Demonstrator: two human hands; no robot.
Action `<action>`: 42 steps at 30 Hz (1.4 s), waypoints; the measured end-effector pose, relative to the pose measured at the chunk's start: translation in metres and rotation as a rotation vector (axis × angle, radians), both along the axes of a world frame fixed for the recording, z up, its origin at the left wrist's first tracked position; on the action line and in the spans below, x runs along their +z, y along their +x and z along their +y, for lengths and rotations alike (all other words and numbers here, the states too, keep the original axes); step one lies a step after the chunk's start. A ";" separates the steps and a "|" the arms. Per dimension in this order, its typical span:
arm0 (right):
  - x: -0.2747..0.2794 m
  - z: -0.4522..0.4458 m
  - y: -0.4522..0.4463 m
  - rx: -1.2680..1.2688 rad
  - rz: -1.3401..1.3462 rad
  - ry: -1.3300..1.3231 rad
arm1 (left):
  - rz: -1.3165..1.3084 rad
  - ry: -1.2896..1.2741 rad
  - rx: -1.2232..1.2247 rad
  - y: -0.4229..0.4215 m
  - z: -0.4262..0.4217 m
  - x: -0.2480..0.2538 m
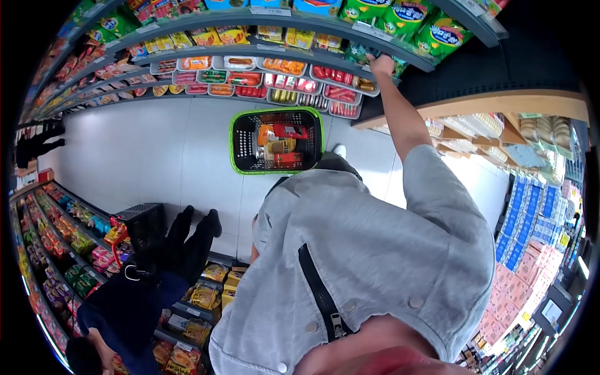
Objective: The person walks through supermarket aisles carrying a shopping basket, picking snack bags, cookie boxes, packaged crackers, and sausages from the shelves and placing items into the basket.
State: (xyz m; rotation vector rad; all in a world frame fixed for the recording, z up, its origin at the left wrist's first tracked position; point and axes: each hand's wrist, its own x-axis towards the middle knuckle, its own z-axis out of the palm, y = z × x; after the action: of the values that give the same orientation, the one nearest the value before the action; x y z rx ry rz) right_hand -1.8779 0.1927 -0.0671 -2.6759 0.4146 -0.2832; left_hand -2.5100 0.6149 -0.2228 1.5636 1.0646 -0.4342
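My right arm stretches up to the shelf, where my right hand (382, 65) is curled against a dark green packet (359, 54) beneath the shelf edge. The fingertips are partly hidden there. My left hand is out of sight behind my grey shirt; only a sliver of skin shows at its left side. In front of my legs is a black shopping basket (234, 141) with a green rim. Inside lie an orange packet (266, 134), a red packet (290, 130), a tan packet (280, 145) and another red packet (288, 158).
Green snack bags (369, 10) fill the upper shelf. Below are white trays (274, 82) of packaged sausages. Wooden shelving (512, 100) stands right, with stacked blue and white boxes (528, 206) beyond. A person in dark clothes (134, 294) stands lower left beside a black basket (142, 215).
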 end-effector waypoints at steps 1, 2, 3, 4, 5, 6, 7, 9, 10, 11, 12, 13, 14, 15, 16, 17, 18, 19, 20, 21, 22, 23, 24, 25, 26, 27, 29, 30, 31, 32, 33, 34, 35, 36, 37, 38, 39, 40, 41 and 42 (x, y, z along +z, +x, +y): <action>-0.010 -0.005 0.001 0.006 -0.015 0.024 | 0.002 -0.002 -0.012 0.003 -0.001 -0.001; -0.016 -0.007 0.003 0.017 -0.034 0.049 | 0.001 -0.004 -0.019 0.006 -0.001 -0.002; -0.009 -0.007 0.004 0.008 0.014 -0.004 | -0.003 -0.005 -0.026 0.008 -0.002 -0.003; 0.005 -0.004 0.005 0.005 0.067 -0.057 | -0.006 -0.005 -0.034 0.010 -0.003 -0.005; 0.008 0.000 0.001 0.007 0.126 -0.110 | -0.017 -0.008 -0.044 0.014 -0.004 -0.010; 0.001 -0.004 0.010 0.037 0.156 -0.176 | -0.017 -0.009 -0.044 0.014 -0.008 -0.012; -0.001 -0.009 0.015 0.062 0.305 -0.270 | -0.010 -0.010 -0.045 0.013 -0.011 -0.016; -0.002 0.004 -0.008 -0.100 0.057 -0.034 | 0.018 -0.011 -0.035 0.004 -0.018 -0.015; -0.025 0.007 -0.023 -0.010 -0.466 -0.067 | 0.028 -0.012 -0.029 0.005 -0.022 -0.015; -0.020 0.022 -0.048 -0.036 -0.463 0.126 | 0.044 -0.018 -0.021 0.006 -0.026 -0.014; -0.031 0.030 -0.070 0.012 -0.440 0.027 | 0.057 -0.027 -0.012 0.006 -0.032 -0.013; -0.061 0.029 -0.088 0.099 -0.384 -0.011 | 0.069 -0.036 -0.002 0.004 -0.037 -0.013; -0.078 0.036 -0.124 0.155 -0.261 0.131 | 0.081 -0.044 0.003 0.002 -0.041 -0.013; -0.108 0.037 -0.153 0.153 0.090 0.153 | 0.097 -0.050 0.004 -0.001 -0.045 -0.014; -0.146 0.033 -0.187 0.279 0.299 0.070 | 0.111 -0.055 0.003 -0.005 -0.048 -0.016; -0.190 0.022 -0.225 0.515 0.543 -0.075 | 0.130 -0.048 -0.021 -0.005 -0.050 -0.017; -0.245 0.005 -0.263 0.785 0.817 -0.135 | 0.154 -0.036 -0.060 -0.003 -0.050 -0.016; -0.248 0.016 -0.291 1.033 1.088 -0.067 | 0.174 0.035 -0.190 0.003 -0.049 -0.008; -0.188 0.048 -0.307 0.704 1.061 -0.146 | 0.249 0.008 -0.183 0.013 -0.049 0.003; -0.167 0.065 -0.312 0.575 1.049 -0.210 | 0.267 0.050 -0.251 0.020 -0.050 0.005; -0.169 0.068 -0.311 0.596 1.152 -0.201 | 0.282 0.092 -0.320 0.026 -0.049 0.001; -0.177 0.065 -0.308 0.604 1.235 -0.120 | 0.296 0.106 -0.336 0.035 -0.047 -0.007; -0.184 0.062 -0.307 0.607 1.320 -0.039 | 0.277 0.083 -0.359 0.042 -0.044 -0.025; -0.191 0.060 -0.313 0.597 1.341 -0.110 | 0.302 0.053 -0.377 0.056 -0.040 -0.038; -0.199 0.057 -0.322 0.587 1.359 -0.182 | 0.325 0.023 -0.395 0.073 -0.036 -0.053; -0.210 0.054 -0.330 0.572 1.373 -0.251 | 0.304 0.056 -0.456 0.094 -0.029 -0.069; -0.229 0.044 -0.353 0.441 1.461 -0.335 | 0.270 0.092 -0.507 0.140 -0.021 -0.095; -0.218 0.059 -0.354 0.375 1.464 -0.399 | 0.253 0.102 -0.495 0.166 -0.015 -0.113; -0.209 0.070 -0.351 0.347 1.481 -0.433 | 0.211 0.162 -0.523 0.191 -0.010 -0.138; -0.200 0.081 -0.349 0.320 1.503 -0.468 | 0.175 0.218 -0.551 0.211 -0.006 -0.166; -0.202 0.087 -0.349 0.293 1.521 -0.504 | 0.099 0.240 -0.564 0.232 0.002 -0.193; -0.213 0.089 -0.353 0.281 1.500 -0.516 | 0.023 0.263 -0.573 0.252 0.010 -0.217; -0.223 0.087 -0.356 0.267 1.481 -0.533 | 0.088 0.268 -0.552 0.273 0.013 -0.231; -0.233 0.083 -0.357 0.255 1.455 -0.552 | 0.148 0.274 -0.527 0.297 0.015 -0.245; -0.244 0.079 -0.358 0.236 1.385 -0.561 | 0.169 0.298 -0.489 0.313 0.015 -0.267; -0.257 0.065 -0.362 0.279 1.321 -0.562 | 0.196 0.321 -0.453 0.324 0.014 -0.288; -0.268 0.050 -0.369 0.323 1.260 -0.559 | 0.208 0.276 -0.416 0.336 0.013 -0.303; -0.274 0.047 -0.368 0.365 1.197 -0.551 | 0.216 0.234 -0.382 0.346 0.011 -0.325; -0.274 0.043 -0.369 0.306 1.184 -0.576 | 0.223 0.250 -0.297 0.343 0.007 -0.366; -0.274 0.039 -0.365 0.282 1.187 -0.586 | 0.081 0.266 -0.223 0.343 0.001 -0.383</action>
State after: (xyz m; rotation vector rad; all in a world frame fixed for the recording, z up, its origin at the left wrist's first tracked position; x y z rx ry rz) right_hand -2.2427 0.2313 -0.3409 -3.1074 0.2732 1.5355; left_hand -2.1670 0.6159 -0.6058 1.9263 1.0459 -0.5267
